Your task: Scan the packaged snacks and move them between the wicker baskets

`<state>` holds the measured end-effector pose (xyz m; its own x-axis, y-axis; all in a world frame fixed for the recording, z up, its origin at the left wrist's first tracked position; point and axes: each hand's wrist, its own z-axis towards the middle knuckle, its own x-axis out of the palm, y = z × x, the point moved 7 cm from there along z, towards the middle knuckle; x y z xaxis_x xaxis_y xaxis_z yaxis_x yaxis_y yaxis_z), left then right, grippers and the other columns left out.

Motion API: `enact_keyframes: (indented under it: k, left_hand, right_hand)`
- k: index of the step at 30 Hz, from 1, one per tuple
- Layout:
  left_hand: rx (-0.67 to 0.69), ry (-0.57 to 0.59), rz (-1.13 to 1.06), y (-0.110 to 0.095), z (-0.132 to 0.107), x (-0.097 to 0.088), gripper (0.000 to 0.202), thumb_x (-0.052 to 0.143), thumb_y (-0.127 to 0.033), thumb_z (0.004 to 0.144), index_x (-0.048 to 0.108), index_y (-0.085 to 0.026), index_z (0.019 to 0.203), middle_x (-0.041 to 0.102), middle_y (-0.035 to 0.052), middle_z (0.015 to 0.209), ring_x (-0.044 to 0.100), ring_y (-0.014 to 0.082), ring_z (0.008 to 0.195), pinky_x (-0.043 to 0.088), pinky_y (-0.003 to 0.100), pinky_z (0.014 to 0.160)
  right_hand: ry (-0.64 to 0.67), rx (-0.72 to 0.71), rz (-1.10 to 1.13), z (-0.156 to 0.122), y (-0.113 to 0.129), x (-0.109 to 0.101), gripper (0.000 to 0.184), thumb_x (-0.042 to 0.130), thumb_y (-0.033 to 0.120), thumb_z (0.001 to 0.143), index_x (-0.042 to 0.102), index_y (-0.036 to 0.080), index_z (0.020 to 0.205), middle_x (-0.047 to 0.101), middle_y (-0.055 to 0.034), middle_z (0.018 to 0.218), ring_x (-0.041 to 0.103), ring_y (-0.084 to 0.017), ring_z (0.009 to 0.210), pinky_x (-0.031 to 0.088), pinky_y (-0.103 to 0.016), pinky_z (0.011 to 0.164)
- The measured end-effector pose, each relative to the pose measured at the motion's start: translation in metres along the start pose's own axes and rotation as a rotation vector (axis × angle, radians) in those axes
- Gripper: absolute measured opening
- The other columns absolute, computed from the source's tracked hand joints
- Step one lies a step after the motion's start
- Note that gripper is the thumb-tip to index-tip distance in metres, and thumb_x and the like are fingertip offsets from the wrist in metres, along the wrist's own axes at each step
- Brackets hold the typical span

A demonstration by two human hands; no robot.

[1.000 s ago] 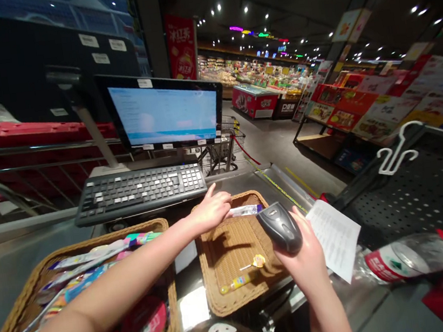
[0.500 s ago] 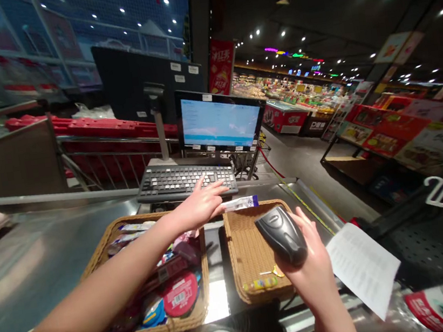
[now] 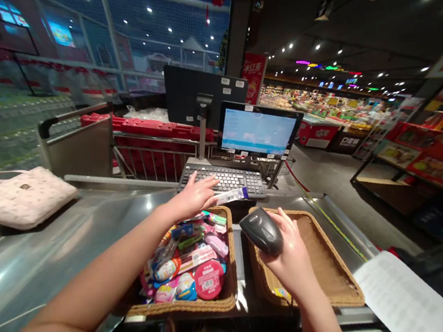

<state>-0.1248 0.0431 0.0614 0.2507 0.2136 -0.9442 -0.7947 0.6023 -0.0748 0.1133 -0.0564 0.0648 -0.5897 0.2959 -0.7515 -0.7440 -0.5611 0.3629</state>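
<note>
My left hand (image 3: 195,195) is stretched over the left part of a dark keyboard (image 3: 243,178), fingers spread. It also holds a slim white packet with a purple end (image 3: 231,195), which pokes out to the right from beneath the fingers. In my right hand (image 3: 293,257) is a black barcode scanner (image 3: 261,231), its head tilted up and left above the near-left side of the right wicker basket (image 3: 328,252). Below my left forearm, the left wicker basket (image 3: 232,241) holds many small sweets and packets, among them a round red tub (image 3: 209,280).
A lit monitor (image 3: 257,129) stands behind the keyboard. A yellow wrapped piece (image 3: 281,292) lies in the right basket. Printed paper (image 3: 401,292) lies at the right edge, and a pale handbag (image 3: 25,197) rests on the metal counter (image 3: 101,217) at left.
The view has swung left, bringing the handbag into sight. The scanner has shifted from over the right basket's middle toward its left side. The packet stays in my left hand at the keyboard.
</note>
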Motion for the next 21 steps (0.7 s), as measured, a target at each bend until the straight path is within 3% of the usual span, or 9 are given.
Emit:
enact_keyframes:
  k: [8, 14, 21]
  left_hand:
    - [-0.026, -0.028, 0.065, 0.022, -0.014, -0.002, 0.037, 0.04, -0.036, 0.101, 0.071, -0.019, 0.093, 0.053, 0.0096, 0.146, 0.039, 0.0265, 0.143, -0.005, 0.061, 0.12]
    - [-0.028, -0.019, 0.049, 0.028, -0.022, -0.01, 0.038, 0.04, -0.036, 0.101, 0.07, -0.018, 0.087, 0.052, 0.0099, 0.147, 0.038, 0.0265, 0.143, 0.002, 0.062, 0.12]
    - [-0.027, -0.018, 0.055, 0.036, -0.023, -0.006, 0.038, 0.041, -0.039, 0.101, 0.071, -0.019, 0.09, 0.053, 0.0097, 0.146, 0.039, 0.0272, 0.143, 0.002, 0.064, 0.119]
  right_hand:
    - [-0.011, -0.026, 0.039, 0.019, 0.021, 0.015, 0.048, 0.059, 0.014, 0.071, 0.061, 0.019, 0.118, 0.059, -0.0127, 0.128, 0.037, -0.04, 0.14, 0.031, -0.069, 0.111]
    - [0.011, -0.017, 0.032, 0.016, 0.027, 0.02, 0.045, 0.058, 0.015, 0.072, 0.061, 0.018, 0.117, 0.062, -0.0134, 0.125, 0.039, -0.041, 0.139, 0.031, -0.07, 0.111]
    - [0.024, 0.02, 0.023, 0.009, 0.028, 0.025, 0.047, 0.057, 0.014, 0.07, 0.06, 0.02, 0.116, 0.063, -0.012, 0.121, 0.041, -0.041, 0.138, 0.029, -0.071, 0.111]
